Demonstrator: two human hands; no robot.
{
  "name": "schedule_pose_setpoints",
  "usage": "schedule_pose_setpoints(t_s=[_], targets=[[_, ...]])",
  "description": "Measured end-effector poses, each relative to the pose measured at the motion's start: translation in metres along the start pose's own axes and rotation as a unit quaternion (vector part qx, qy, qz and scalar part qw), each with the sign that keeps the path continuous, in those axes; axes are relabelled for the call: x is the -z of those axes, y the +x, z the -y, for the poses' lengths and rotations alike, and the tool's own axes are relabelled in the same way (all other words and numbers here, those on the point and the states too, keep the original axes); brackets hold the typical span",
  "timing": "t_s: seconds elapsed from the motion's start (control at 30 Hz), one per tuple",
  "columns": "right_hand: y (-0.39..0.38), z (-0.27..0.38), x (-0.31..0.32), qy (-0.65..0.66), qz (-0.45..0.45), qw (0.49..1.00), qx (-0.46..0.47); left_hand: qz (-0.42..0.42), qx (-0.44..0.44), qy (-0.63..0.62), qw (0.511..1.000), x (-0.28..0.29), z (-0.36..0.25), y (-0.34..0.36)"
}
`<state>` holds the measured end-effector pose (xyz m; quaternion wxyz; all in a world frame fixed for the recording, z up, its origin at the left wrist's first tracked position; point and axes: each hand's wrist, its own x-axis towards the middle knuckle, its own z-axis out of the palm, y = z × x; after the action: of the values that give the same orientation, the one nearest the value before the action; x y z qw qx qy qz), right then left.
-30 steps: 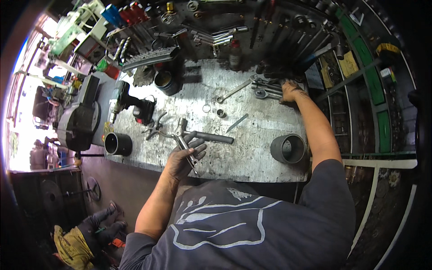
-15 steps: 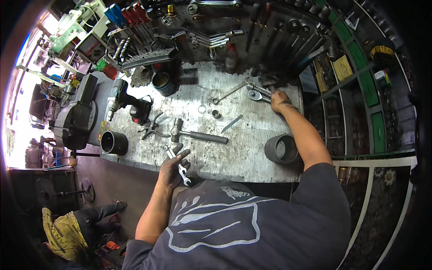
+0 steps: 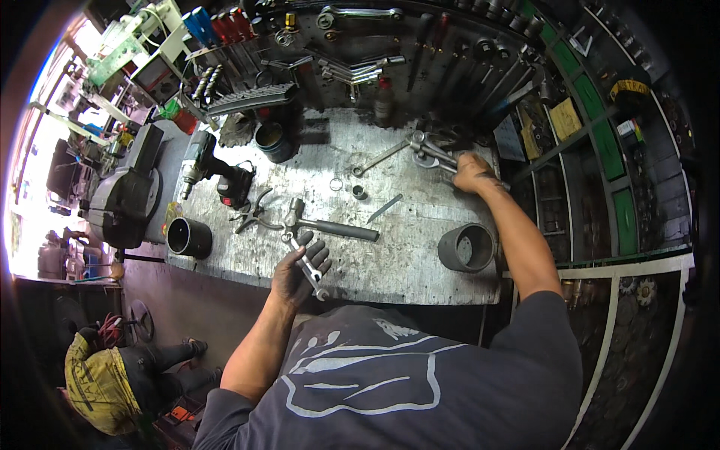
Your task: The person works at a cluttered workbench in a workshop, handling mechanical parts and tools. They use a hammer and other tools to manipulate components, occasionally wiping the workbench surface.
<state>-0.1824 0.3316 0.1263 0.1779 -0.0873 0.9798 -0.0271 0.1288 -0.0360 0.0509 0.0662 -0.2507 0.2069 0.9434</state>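
My left hand is raised over the bench's front edge, its palm partly turned up. Small combination wrenches, seemingly two, lie across that palm under the thumb. Towards the back right, my right hand is wrapped round the handle of a long metal ratchet, whose round head points left. Under it lies another ratchet, partly covered. A longer combination wrench rests just left of them. Beyond my left fingertips is a ball-peen hammer, with pliers beside it.
The worn bench carries a dark cylinder at right, another cylinder at left, a cordless drill, a small metal sleeve and a thin strip. A vise stands left. A person bends low at lower left.
My right hand has shifted slightly down and right, and the ratchet in it now lies clear of the one beneath. My left hand has moved right and its fingers have spread.
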Motion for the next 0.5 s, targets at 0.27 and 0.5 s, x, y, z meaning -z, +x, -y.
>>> schedule_pose_setpoints(t_s=[0.27,0.5], targets=[[-0.111,0.162,0.035,0.149,0.113,0.955,0.228,0.222,-0.039,-0.002,0.974,-0.070,0.024,0.021],[-0.182,0.233,-0.003,0.212,-0.056,0.840,0.496,-0.063,-0.141,-0.048,0.987,-0.014,-0.037,-0.014]])
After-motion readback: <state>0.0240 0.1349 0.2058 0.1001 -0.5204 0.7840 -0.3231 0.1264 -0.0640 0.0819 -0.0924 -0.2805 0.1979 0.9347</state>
